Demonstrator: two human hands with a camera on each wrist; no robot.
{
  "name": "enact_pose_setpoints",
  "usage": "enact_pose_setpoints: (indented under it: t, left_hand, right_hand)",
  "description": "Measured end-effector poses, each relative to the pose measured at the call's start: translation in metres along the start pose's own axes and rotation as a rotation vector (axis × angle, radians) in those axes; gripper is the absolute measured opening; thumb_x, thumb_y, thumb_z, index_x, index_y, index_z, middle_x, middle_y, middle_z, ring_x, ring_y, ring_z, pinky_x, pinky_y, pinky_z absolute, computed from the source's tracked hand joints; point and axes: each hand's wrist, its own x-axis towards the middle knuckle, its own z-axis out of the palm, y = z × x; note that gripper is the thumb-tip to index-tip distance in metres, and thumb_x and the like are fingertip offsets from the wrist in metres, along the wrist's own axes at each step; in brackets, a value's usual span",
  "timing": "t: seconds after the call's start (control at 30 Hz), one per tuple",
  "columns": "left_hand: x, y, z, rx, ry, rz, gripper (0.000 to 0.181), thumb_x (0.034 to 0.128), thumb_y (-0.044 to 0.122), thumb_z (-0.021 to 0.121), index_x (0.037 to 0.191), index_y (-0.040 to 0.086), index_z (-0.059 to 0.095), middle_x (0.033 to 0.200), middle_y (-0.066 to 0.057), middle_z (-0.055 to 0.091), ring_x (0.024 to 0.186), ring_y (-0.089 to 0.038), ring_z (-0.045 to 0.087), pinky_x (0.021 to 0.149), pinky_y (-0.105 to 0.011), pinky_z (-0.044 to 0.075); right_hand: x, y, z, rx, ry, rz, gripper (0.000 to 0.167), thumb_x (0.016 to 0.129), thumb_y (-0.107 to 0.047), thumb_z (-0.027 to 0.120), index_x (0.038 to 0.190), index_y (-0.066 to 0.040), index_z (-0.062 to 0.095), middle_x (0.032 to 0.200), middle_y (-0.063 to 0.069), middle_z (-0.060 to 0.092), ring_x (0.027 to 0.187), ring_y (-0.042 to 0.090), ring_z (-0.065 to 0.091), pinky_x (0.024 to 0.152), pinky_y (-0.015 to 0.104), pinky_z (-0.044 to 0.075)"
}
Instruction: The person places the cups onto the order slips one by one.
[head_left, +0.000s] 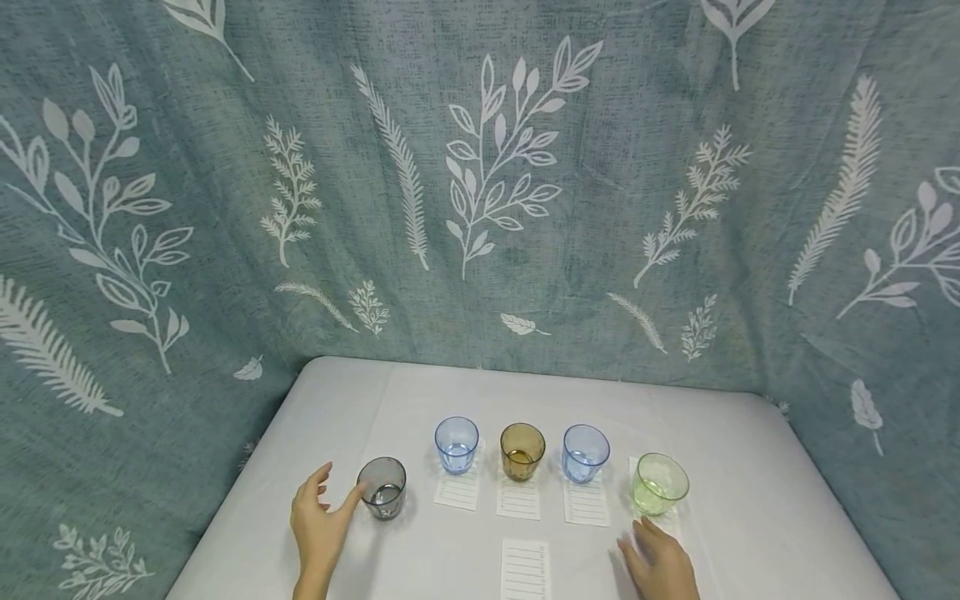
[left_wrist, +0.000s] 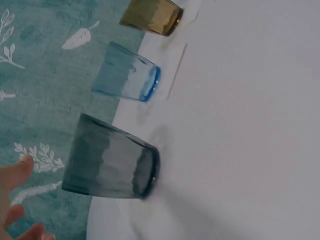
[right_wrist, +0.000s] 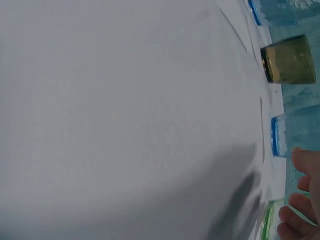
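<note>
A smoky grey glass [head_left: 383, 487] stands upright on the left of the white table. My left hand [head_left: 318, 523] is beside it with fingers spread; the thumb overlaps the rim in the head view, and whether it touches I cannot tell. In the left wrist view the fingers [left_wrist: 15, 175] are apart from the grey glass [left_wrist: 112, 160]. My right hand [head_left: 662, 560] hovers just in front of a light green glass [head_left: 660, 483], its fingers loosely bent with nothing in them. In the right wrist view the fingers [right_wrist: 297, 215] partly cover the green glass [right_wrist: 270, 220].
Between these two stand a blue glass [head_left: 457, 446], an amber glass [head_left: 522, 452] and another blue glass [head_left: 585, 454]. Each has a lined white paper card [head_left: 517, 502] under or before it. One more lined card [head_left: 525, 571] lies near the front. A leaf-patterned green curtain [head_left: 480, 317] hangs behind the table.
</note>
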Motion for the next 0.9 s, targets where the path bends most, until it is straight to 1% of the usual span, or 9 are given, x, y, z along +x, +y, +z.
enact_pose_setpoints:
  t: [0.1,0.17,0.23,0.37,0.5,0.6,0.67,0.8,0.9]
  left_hand:
    - [-0.003,-0.007,0.0,0.002,-0.022,-0.062,0.067,0.0677,0.014,0.083,0.123,-0.009,0.053,0.119,-0.031,0.053,0.107,-0.045,0.045,0.087,-0.054,0.041]
    - [-0.005,-0.011,0.0,-0.019,-0.055,-0.094,0.074,0.0662,0.016,0.083,0.126,-0.01,0.049,0.125,-0.034,0.048,0.114,-0.05,0.041,0.094,-0.061,0.034]
    - [-0.006,-0.014,0.002,-0.031,-0.106,-0.126,0.081,0.0659,0.018,0.084,0.131,-0.01,0.044,0.13,-0.035,0.044,0.119,-0.052,0.037,0.099,-0.064,0.03]
    - [-0.01,-0.019,0.008,-0.061,-0.217,-0.177,0.092,0.0675,0.024,0.084,0.139,-0.008,0.035,0.138,-0.034,0.036,0.127,-0.052,0.032,0.103,-0.065,0.027]
    - [-0.013,-0.02,0.015,-0.104,-0.288,-0.199,0.097,0.0695,0.026,0.083,0.142,-0.007,0.029,0.141,-0.034,0.033,0.128,-0.05,0.032,0.1,-0.064,0.033]
    - [-0.014,-0.019,0.02,-0.122,-0.301,-0.191,0.097,0.0693,0.025,0.083,0.142,-0.008,0.028,0.14,-0.034,0.034,0.126,-0.05,0.035,0.094,-0.064,0.039]
    - [-0.015,-0.018,0.024,-0.125,-0.304,-0.183,0.096,0.069,0.023,0.083,0.141,-0.008,0.029,0.138,-0.035,0.036,0.125,-0.051,0.036,0.094,-0.063,0.04]
    - [-0.015,-0.017,0.031,-0.131,-0.311,-0.175,0.096,0.0671,0.022,0.085,0.141,-0.008,0.031,0.138,-0.034,0.037,0.124,-0.05,0.037,0.098,-0.064,0.035]
    - [-0.015,-0.017,0.035,-0.129,-0.32,-0.166,0.098,0.0657,0.023,0.085,0.14,-0.009,0.031,0.138,-0.035,0.037,0.126,-0.051,0.036,0.102,-0.064,0.03]
  right_hand:
    - [-0.005,-0.017,0.011,0.023,0.128,-0.132,0.037,0.069,-0.01,0.08,0.097,0.011,0.067,0.103,0.03,0.064,0.091,0.047,0.061,0.077,0.057,0.05]
    - [-0.007,-0.029,0.019,0.035,0.169,-0.2,0.039,0.065,-0.01,0.082,0.096,0.01,0.067,0.1,0.027,0.066,0.089,0.043,0.063,0.075,0.055,0.052]
    - [-0.009,-0.04,0.027,0.045,0.192,-0.254,0.041,0.063,-0.011,0.084,0.096,0.009,0.068,0.099,0.025,0.067,0.087,0.04,0.064,0.073,0.051,0.053]
    - [-0.012,-0.062,0.039,0.066,0.161,-0.325,0.045,0.063,-0.015,0.083,0.099,0.008,0.068,0.101,0.021,0.068,0.088,0.036,0.065,0.072,0.048,0.055]
    - [-0.017,-0.078,0.051,0.087,0.108,-0.39,0.051,0.066,-0.024,0.083,0.102,0.008,0.067,0.104,0.02,0.067,0.091,0.035,0.064,0.073,0.046,0.055]
    - [-0.023,-0.085,0.062,0.086,0.078,-0.457,0.055,0.07,-0.036,0.081,0.103,0.006,0.067,0.107,0.02,0.065,0.093,0.034,0.063,0.074,0.045,0.055]
    - [-0.028,-0.089,0.069,0.086,0.065,-0.502,0.056,0.072,-0.04,0.078,0.104,0.005,0.067,0.108,0.02,0.065,0.095,0.035,0.062,0.074,0.044,0.055]
    - [-0.034,-0.094,0.082,0.088,0.04,-0.568,0.055,0.076,-0.043,0.074,0.105,0.003,0.068,0.112,0.021,0.063,0.098,0.039,0.061,0.075,0.044,0.056]
    - [-0.038,-0.098,0.092,0.079,0.004,-0.591,0.056,0.08,-0.048,0.069,0.104,0.002,0.068,0.114,0.022,0.062,0.101,0.041,0.059,0.075,0.045,0.056]
